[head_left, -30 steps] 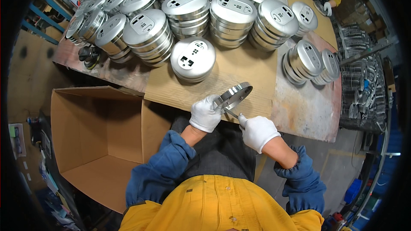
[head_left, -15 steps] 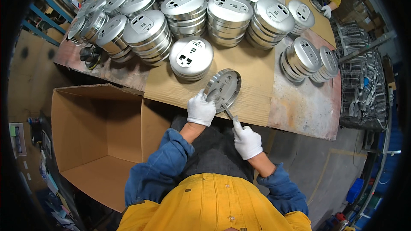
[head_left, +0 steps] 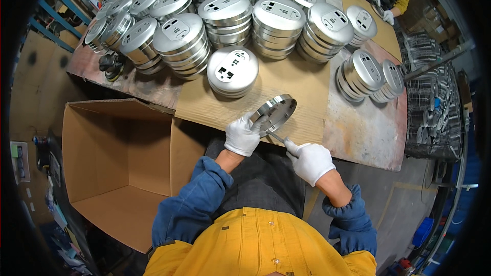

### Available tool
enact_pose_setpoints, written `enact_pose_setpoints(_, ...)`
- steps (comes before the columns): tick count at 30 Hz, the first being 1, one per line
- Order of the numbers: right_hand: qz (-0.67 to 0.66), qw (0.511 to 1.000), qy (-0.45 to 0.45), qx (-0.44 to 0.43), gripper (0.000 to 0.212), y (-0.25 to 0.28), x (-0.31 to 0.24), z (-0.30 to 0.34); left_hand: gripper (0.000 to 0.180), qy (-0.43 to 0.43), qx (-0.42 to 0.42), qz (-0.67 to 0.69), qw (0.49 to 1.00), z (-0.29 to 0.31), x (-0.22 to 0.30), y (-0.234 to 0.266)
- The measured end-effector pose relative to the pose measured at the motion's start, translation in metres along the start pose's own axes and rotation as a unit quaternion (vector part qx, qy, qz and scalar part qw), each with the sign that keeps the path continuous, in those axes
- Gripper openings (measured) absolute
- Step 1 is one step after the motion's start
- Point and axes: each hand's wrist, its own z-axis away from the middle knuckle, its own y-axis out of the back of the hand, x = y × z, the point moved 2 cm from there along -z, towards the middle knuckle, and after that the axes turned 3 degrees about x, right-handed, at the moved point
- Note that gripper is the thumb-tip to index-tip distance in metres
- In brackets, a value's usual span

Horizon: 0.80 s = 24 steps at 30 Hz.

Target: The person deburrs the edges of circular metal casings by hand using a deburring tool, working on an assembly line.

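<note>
In my gloved left hand (head_left: 242, 134) is a round silver metal cover (head_left: 279, 111), gripped by its rim. It is tilted over the table's front edge, its hollow inner side facing me. My gloved right hand (head_left: 313, 162) is closed around a slim metal file (head_left: 275, 136), whose tip meets the cover's lower inner rim. The file's grip is hidden inside the glove. Just beyond the cover, a short stack of similar covers (head_left: 233, 71) stands on a cardboard sheet (head_left: 199, 103), slotted faces up.
Several taller cover stacks (head_left: 277, 25) crowd the far table; two lower ones (head_left: 360, 76) stand right. An open cardboard box (head_left: 117, 148) sits at left below the table edge. A co-worker's gloved hands (head_left: 381, 5) are at the far right, near a wire-mesh bin (head_left: 429, 97) of metal parts.
The cover has tipped and shifted slightly right in my left hand, now showing more of its outer rim. My right hand has swung right and turned, with the file at a flatter angle.
</note>
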Motion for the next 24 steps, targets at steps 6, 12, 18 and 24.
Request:
enact_pose_setpoints(6,0.008,1.000,0.013,-0.010,0.033,0.003,-0.001,-0.008,0.023,-0.051,0.013,0.009,0.999,-0.001,0.001,0.000)
enact_pose_setpoints(12,0.017,0.998,0.039,-0.050,0.027,0.013,-0.003,-0.023,0.018,-0.045,-0.018,0.010,0.999,0.003,0.003,0.000)
enact_pose_setpoints(18,0.022,0.996,0.041,-0.081,0.033,0.006,-0.006,-0.022,0.022,-0.017,0.042,0.061,0.997,0.007,-0.007,-0.007)
enact_pose_setpoints(24,0.012,1.000,0.003,0.020,0.054,-0.048,-0.008,0.004,0.023,0.057,0.005,-0.004,0.998,0.001,0.007,-0.002)
